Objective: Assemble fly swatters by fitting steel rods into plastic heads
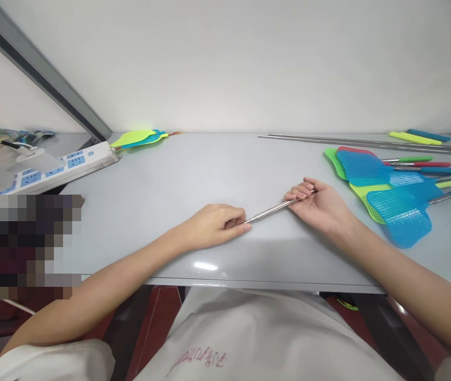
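Note:
A thin metal telescopic rod (268, 211) slants between my two hands above the front of the grey table. My left hand (219, 225) pinches its lower left end between thumb and fingers. Turned partly palm up, my right hand (315, 203) has its fingers curled round the other end, which is mostly hidden in the grip. Just right of that hand lies an overlapping pile of fly swatters, with a blue swatter head (402, 214) at the front and a yellow-green swatter head (368, 198) under it.
Long metal rods (348, 142) lie along the back right, near a loose yellow handle (414, 138) and a blue handle (429, 135). Yellow and blue swatter heads (138, 138) lie at the back left. A white power strip (90, 161) crosses the left side, beside a pixelated area.

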Action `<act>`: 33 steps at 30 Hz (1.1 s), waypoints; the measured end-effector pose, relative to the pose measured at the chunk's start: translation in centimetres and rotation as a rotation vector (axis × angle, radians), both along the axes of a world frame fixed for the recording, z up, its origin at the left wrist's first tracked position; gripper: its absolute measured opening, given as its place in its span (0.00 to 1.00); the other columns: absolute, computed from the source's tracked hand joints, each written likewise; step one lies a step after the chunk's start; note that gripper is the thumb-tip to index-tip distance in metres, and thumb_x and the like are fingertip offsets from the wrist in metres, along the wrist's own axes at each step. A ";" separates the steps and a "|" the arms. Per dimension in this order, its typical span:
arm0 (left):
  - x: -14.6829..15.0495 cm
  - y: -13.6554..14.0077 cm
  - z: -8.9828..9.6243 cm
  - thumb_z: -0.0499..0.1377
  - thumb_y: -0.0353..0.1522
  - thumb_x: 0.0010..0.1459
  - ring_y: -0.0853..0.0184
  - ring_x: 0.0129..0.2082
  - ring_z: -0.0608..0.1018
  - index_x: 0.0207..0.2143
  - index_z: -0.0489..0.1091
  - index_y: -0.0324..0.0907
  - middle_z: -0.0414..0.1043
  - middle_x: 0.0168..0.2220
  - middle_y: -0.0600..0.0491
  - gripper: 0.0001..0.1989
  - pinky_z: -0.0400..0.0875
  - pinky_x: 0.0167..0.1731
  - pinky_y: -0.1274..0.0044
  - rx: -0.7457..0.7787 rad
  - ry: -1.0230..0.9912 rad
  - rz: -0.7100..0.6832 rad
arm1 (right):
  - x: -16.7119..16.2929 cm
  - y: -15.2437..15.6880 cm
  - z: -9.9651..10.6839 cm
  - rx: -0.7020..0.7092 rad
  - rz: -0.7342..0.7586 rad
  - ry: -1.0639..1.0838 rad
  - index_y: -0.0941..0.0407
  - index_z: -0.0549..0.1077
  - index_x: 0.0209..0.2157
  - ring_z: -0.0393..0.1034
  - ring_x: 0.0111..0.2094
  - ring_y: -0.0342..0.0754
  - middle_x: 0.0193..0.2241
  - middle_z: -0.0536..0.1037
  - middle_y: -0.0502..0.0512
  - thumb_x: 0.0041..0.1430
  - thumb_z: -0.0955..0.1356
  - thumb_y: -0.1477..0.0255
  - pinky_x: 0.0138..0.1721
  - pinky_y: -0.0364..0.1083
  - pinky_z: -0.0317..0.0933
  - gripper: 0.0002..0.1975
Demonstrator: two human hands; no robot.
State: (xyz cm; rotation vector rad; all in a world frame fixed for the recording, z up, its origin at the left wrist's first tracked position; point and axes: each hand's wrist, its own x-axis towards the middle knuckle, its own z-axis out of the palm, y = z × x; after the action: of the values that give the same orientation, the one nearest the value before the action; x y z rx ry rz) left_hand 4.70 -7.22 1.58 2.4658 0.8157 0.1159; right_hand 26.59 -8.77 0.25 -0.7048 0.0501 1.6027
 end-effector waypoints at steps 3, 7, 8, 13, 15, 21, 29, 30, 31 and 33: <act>0.0 0.0 0.0 0.43 0.41 0.56 0.74 0.21 0.63 0.25 0.63 0.40 0.62 0.20 0.57 0.18 0.53 0.21 0.81 -0.002 -0.004 0.007 | 0.1 0.0 0.0 0.000 0.001 -0.003 0.56 0.44 0.20 0.46 0.14 0.38 0.14 0.45 0.44 0.50 0.57 0.78 0.18 0.41 0.53 0.12; 0.0 0.1 0.0 0.42 0.41 0.56 0.74 0.21 0.63 0.25 0.63 0.40 0.62 0.21 0.57 0.17 0.53 0.21 0.81 -0.001 0.002 0.011 | 0.1 0.0 0.0 -0.004 0.008 -0.003 0.56 0.44 0.20 0.46 0.14 0.38 0.14 0.45 0.44 0.49 0.57 0.78 0.18 0.40 0.53 0.12; 0.0 0.1 0.0 0.42 0.41 0.56 0.74 0.21 0.63 0.25 0.63 0.40 0.62 0.21 0.57 0.17 0.53 0.21 0.81 -0.001 0.004 0.012 | 0.0 0.0 0.0 -0.006 0.006 -0.004 0.56 0.44 0.20 0.46 0.15 0.38 0.14 0.45 0.44 0.49 0.57 0.78 0.18 0.40 0.52 0.12; 0.0 0.1 0.0 0.43 0.41 0.56 0.74 0.21 0.63 0.25 0.63 0.40 0.62 0.21 0.57 0.17 0.53 0.22 0.81 0.000 0.010 0.006 | 0.0 0.0 0.1 -0.018 -0.003 0.000 0.56 0.44 0.20 0.44 0.15 0.38 0.15 0.45 0.44 0.48 0.57 0.79 0.18 0.40 0.52 0.12; 0.0 0.0 0.0 0.43 0.41 0.56 0.74 0.21 0.63 0.25 0.63 0.40 0.61 0.20 0.57 0.17 0.53 0.21 0.81 0.003 0.009 0.008 | 0.0 0.0 0.1 -0.019 -0.004 0.006 0.56 0.44 0.20 0.44 0.15 0.38 0.15 0.45 0.44 0.48 0.57 0.79 0.18 0.40 0.52 0.12; -0.2 0.1 -0.1 0.42 0.39 0.57 0.75 0.20 0.63 0.26 0.63 0.40 0.60 0.20 0.58 0.16 0.55 0.22 0.82 0.028 -0.048 0.023 | 0.0 0.0 0.1 -0.014 -0.003 0.005 0.56 0.45 0.19 0.46 0.15 0.37 0.14 0.47 0.44 0.49 0.57 0.79 0.19 0.40 0.53 0.12; -1.4 0.9 -0.1 0.47 0.35 0.56 0.78 0.18 0.60 0.25 0.62 0.39 0.58 0.18 0.60 0.11 0.55 0.21 0.84 0.237 -0.292 0.279 | 0.1 -0.2 0.9 0.109 0.277 -0.229 0.58 0.60 0.24 0.64 0.28 0.43 0.23 0.66 0.52 0.52 0.58 0.75 0.35 0.46 0.61 0.05; -1.4 1.0 0.0 0.47 0.34 0.56 0.78 0.18 0.60 0.25 0.62 0.39 0.58 0.18 0.60 0.11 0.55 0.21 0.84 0.261 -0.314 0.305 | 0.1 -0.3 1.0 0.113 0.343 -0.272 0.58 0.62 0.25 0.65 0.29 0.44 0.23 0.67 0.53 0.52 0.58 0.73 0.35 0.47 0.61 0.05; -1.5 1.1 0.1 0.47 0.34 0.56 0.78 0.18 0.60 0.24 0.62 0.39 0.58 0.18 0.60 0.11 0.55 0.20 0.84 0.276 -0.326 0.321 | 0.2 -0.4 1.0 0.116 0.396 -0.309 0.58 0.63 0.26 0.65 0.28 0.44 0.23 0.67 0.53 0.52 0.59 0.72 0.35 0.47 0.60 0.06; -1.6 1.2 0.2 0.47 0.34 0.56 0.77 0.18 0.60 0.24 0.62 0.39 0.58 0.18 0.59 0.11 0.55 0.20 0.84 0.284 -0.332 0.335 | 0.4 -0.5 1.2 0.129 0.459 -0.362 0.58 0.65 0.27 0.64 0.26 0.44 0.23 0.68 0.53 0.53 0.59 0.71 0.33 0.47 0.60 0.07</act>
State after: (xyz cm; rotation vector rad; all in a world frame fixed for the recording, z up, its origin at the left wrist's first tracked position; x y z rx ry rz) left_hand 3.10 -6.02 1.74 2.4413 1.1129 0.7877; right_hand 26.99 -9.24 1.41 -0.9408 -0.5072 1.8633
